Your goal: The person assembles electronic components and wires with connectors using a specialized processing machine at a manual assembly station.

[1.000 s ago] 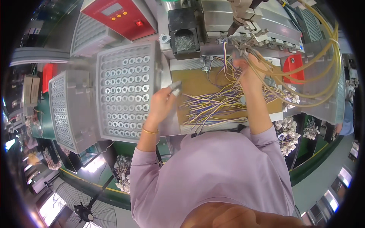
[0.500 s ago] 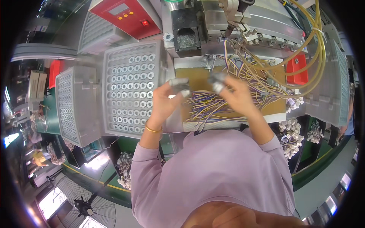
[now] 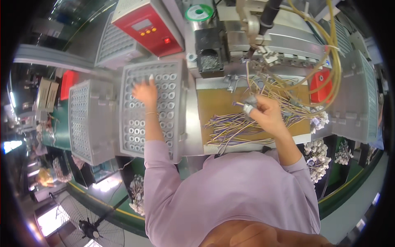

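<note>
My left hand (image 3: pixel 145 94) is over a grey tray (image 3: pixel 122 119) of small round metal parts (image 3: pixel 165 95), its fingers slightly blurred and spread apart. A pale cover shows on one fingertip. I see nothing held in it, though its underside is hidden. Above the brown work board (image 3: pixel 214 101), my right hand (image 3: pixel 265 112) pinches the end of a few thin wires (image 3: pixel 237 103) between covered fingertips. Bundled purple, yellow and white wires (image 3: pixel 230 125) lie on the board below that hand.
A red control box (image 3: pixel 150 31) stands behind the tray, with a green-topped spool (image 3: pixel 199 13) beside it. A metal fixture (image 3: pixel 263 53) with looping yellowish tubes (image 3: pixel 335 61) overhangs the board. A red bin (image 3: pixel 321 86) sits right; a second tray (image 3: pixel 80 121) is far left.
My left hand has moved left from over the board to the tray. My right hand has moved slightly right and down, and wire ends now show at its fingertips. The view has shifted a little.
</note>
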Available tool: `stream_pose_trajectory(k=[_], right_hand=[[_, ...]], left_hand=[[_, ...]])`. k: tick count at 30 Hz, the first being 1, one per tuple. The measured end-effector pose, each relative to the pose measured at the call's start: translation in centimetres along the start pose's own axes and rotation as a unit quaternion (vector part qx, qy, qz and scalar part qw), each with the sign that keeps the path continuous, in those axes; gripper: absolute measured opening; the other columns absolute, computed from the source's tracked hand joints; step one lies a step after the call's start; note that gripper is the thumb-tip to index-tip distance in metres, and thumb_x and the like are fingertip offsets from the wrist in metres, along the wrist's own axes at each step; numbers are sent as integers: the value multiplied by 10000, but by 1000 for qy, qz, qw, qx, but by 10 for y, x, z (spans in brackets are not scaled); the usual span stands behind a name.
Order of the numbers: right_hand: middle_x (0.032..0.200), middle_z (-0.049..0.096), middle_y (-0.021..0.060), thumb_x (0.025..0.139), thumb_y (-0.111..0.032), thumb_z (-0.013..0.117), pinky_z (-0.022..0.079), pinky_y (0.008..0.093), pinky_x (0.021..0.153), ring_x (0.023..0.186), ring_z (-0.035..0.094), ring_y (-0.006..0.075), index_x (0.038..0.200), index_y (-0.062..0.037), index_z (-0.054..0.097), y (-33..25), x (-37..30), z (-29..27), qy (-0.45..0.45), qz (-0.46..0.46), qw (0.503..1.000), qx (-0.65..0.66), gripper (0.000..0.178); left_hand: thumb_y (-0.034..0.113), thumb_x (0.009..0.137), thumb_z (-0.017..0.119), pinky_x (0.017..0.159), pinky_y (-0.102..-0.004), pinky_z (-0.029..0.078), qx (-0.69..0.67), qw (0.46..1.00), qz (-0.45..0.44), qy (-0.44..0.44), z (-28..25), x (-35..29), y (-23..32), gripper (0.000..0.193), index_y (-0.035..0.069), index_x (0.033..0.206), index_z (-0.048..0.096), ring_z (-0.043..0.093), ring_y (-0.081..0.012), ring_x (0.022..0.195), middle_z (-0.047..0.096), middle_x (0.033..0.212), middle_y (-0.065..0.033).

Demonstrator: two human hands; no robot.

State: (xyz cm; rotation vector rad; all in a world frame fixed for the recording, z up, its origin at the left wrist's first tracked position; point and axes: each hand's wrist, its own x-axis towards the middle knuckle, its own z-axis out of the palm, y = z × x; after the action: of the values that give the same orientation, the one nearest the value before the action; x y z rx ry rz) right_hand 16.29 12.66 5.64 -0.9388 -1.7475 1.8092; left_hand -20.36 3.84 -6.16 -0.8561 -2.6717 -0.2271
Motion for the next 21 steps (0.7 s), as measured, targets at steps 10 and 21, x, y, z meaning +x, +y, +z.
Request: stream_pose_trajectory(k=[10, 21], right_hand=[[593, 489, -50, 753, -82, 616, 325, 186, 458, 529, 408, 11, 757, -3, 572, 5, 18, 7, 42, -52, 991, -114, 90], [598, 485, -56, 745, -47, 597, 298, 183, 445, 523, 389, 5, 754, -9, 572, -6, 9, 11, 52, -72, 996, 20, 47]], left_hand=[[26, 788, 551, 693, -242, 488, -707, 688, -49, -155, -88, -32, 51, 305, -11, 1090, 532, 589, -152, 820, 581, 941, -64], [3, 799, 567, 594, -214, 485, -767, 484, -32, -420, -160, -123, 127, 379, -34, 1165, 473, 572, -141, 764, 570, 1013, -95]])
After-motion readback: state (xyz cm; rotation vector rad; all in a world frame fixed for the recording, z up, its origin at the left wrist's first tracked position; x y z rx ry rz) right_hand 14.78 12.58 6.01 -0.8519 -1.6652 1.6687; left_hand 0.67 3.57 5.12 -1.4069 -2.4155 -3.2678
